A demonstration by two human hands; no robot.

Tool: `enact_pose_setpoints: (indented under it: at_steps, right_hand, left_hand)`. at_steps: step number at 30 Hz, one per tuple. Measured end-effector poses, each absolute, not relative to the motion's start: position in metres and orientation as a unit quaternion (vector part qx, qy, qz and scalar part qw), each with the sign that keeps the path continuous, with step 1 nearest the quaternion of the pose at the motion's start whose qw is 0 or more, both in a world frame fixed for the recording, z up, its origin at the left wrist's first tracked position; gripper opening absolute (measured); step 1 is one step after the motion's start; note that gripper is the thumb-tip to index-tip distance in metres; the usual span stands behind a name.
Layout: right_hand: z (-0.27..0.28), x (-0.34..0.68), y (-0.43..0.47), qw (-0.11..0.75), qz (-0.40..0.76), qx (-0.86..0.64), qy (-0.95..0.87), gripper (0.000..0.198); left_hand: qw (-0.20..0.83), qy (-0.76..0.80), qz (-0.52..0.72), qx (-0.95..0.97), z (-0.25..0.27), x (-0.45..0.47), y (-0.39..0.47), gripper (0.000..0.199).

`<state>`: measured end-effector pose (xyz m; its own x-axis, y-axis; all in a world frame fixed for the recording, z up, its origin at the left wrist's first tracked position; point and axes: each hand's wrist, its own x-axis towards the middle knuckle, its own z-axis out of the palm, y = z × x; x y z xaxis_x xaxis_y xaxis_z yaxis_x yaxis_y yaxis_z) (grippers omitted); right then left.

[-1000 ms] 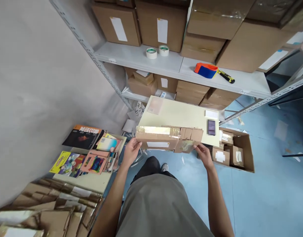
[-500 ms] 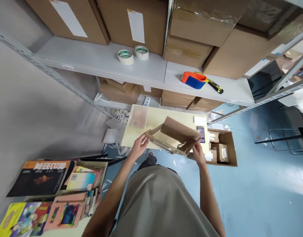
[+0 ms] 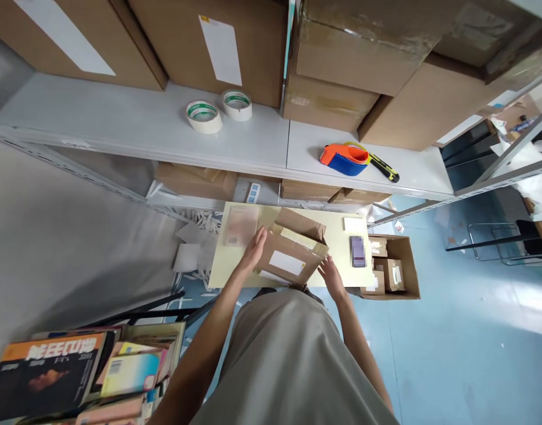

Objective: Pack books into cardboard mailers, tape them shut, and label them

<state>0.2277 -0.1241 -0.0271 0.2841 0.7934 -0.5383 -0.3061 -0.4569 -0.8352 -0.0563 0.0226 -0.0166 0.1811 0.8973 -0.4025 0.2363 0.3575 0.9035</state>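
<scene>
A small cardboard box (image 3: 271,245) with a white label on its face sits at the front edge of the pale yellow table (image 3: 220,268), its flap standing up at the back. My left hand (image 3: 252,252) grips the box's left side, fingers along the edge. At the lower right corner is my right hand (image 3: 333,278), its fingers spread and at or very near the cardboard; contact is hard to tell. A phone (image 3: 358,252) and a white card (image 3: 354,224) lie right of the box. To its left is a translucent pinkish sheet (image 3: 242,225).
Two tape rolls (image 3: 204,117), an orange-and-blue tape dispenser (image 3: 345,159) and a box cutter (image 3: 384,168) rest on the grey shelf (image 3: 133,130). An open carton (image 3: 412,268) of small boxes stands right of the table. Books (image 3: 45,372) are stacked at lower left.
The box has turned from showing its open inside to showing its labelled face, and is closer to my body. My right hand has shifted left and its fingers have spread.
</scene>
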Motion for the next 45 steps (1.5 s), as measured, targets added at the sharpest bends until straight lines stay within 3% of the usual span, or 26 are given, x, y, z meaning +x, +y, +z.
enact_pose_setpoints:
  at_steps: [4, 12, 20, 24, 29, 35, 37, 41, 45]
  right_hand:
    - [-0.032, 0.226, -0.113, 0.48, 0.576, -0.625, -0.218, 0.083]
    - [-0.004, 0.285, -0.08, 0.529, 0.539, -0.595, -0.274, 0.086]
    - [-0.006, 0.317, -0.081, 0.455, 0.519, -0.65, -0.317, 0.056]
    - [-0.017, 0.32, -0.078, 0.455, 0.513, -0.659, -0.309, 0.054]
    - [-0.032, 0.325, -0.069, 0.423, 0.498, -0.69, -0.312, 0.066]
    - [-0.033, 0.332, -0.069, 0.417, 0.504, -0.682, -0.327, 0.068]
    - [-0.028, 0.337, -0.07, 0.412, 0.513, -0.672, -0.339, 0.065]
    - [-0.023, 0.345, -0.07, 0.401, 0.544, -0.643, -0.361, 0.063]
    - [-0.032, 0.348, -0.068, 0.379, 0.542, -0.653, -0.369, 0.066]
  left_hand:
    - [0.589, 0.586, 0.266, 0.488, -0.015, -0.042, 0.038, 0.079]
    - [0.579, 0.586, 0.382, 0.419, -0.005, -0.027, 0.009, 0.094]
    - [0.556, 0.625, 0.334, 0.434, -0.019, -0.005, -0.018, 0.089]
    - [0.549, 0.615, 0.335, 0.457, -0.019, -0.003, -0.025, 0.086]
    - [0.566, 0.617, 0.309, 0.45, -0.011, -0.011, -0.024, 0.098]
    - [0.643, 0.53, 0.268, 0.483, 0.002, -0.028, -0.026, 0.105]
    - [0.622, 0.557, 0.275, 0.478, -0.001, -0.027, -0.027, 0.105]
    - [0.533, 0.637, 0.297, 0.471, -0.02, -0.018, -0.026, 0.087]
    - [0.471, 0.65, 0.251, 0.541, -0.029, -0.012, -0.026, 0.093]
